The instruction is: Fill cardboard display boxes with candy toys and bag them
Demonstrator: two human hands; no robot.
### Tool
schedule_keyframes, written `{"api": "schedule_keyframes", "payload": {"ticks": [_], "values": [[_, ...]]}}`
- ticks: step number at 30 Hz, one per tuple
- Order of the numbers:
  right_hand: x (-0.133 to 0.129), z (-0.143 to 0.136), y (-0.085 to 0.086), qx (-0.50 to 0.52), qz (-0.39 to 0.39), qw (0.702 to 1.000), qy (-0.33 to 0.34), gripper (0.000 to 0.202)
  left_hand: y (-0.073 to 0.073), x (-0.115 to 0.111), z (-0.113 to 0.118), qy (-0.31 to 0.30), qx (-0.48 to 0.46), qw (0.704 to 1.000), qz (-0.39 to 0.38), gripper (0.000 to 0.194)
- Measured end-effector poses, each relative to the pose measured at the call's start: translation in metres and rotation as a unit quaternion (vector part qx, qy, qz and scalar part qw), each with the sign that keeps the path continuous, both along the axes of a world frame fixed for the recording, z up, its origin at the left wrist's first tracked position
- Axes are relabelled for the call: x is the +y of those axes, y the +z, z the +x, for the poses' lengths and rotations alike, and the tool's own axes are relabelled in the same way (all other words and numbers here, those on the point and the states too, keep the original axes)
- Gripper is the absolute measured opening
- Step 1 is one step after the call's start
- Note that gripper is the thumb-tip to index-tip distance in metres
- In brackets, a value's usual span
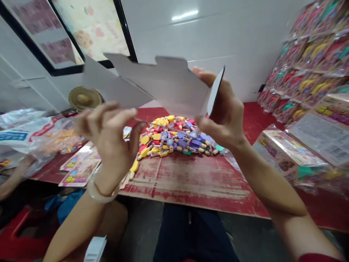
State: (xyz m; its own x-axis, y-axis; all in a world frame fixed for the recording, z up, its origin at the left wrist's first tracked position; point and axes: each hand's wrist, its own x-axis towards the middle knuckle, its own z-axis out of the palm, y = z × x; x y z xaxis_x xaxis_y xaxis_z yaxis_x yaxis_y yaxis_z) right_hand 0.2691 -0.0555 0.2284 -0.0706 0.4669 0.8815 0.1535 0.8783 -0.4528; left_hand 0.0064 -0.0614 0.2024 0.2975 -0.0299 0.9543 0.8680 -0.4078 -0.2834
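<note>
An unfolded cardboard box with a plain greyish inside is held up in front of me, its flaps sticking out. My right hand grips its right end, thumb below and fingers behind. At the lower left edge, my left hand, somewhat blurred and with a pale bangle at the wrist, pinches a thin edge of the card between thumb and finger. Beneath the box, a heap of small yellow, red and purple plastic pieces with beige tips lies on the worn red table.
Printed cards and plastic bags lie on the left. Filled boxes stand on the right, below stacked bagged packs. Another person's arm shows at far left, above a red stool.
</note>
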Motion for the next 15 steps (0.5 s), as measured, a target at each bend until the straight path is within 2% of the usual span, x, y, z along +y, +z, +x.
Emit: {"api": "schedule_keyframes", "payload": {"ticks": [2, 4, 6, 8, 10, 12, 15], "values": [[-0.004, 0.017, -0.021, -0.054, -0.019, 0.998, 0.025, 0.069, -0.023, 0.004, 0.006, -0.082, 0.063, 0.993, -0.049, 0.024], [-0.006, 0.036, -0.046, -0.088, -0.056, 0.992, 0.068, 0.070, -0.046, 0.003, 0.017, -0.134, 0.122, 0.973, -0.145, 0.017], [-0.007, 0.051, -0.075, -0.087, -0.117, 0.983, 0.109, 0.069, -0.067, 0.001, 0.030, -0.158, 0.149, 0.947, -0.236, 0.019], [-0.009, 0.060, -0.107, -0.053, -0.172, 0.978, 0.108, 0.066, -0.084, 0.001, 0.042, -0.164, 0.157, 0.925, -0.304, 0.020], [-0.012, 0.064, -0.137, -0.019, -0.212, 0.975, 0.064, 0.069, -0.094, 0.006, 0.053, -0.166, 0.157, 0.903, -0.365, 0.021], [-0.015, 0.066, -0.162, 0.002, -0.241, 0.970, 0.024, 0.082, -0.101, 0.015, 0.062, -0.177, 0.142, 0.869, -0.439, 0.023], [-0.017, 0.065, -0.183, 0.008, -0.264, 0.964, 0.013, 0.097, -0.108, 0.033, 0.075, -0.204, 0.104, 0.827, -0.514, 0.022]]}}
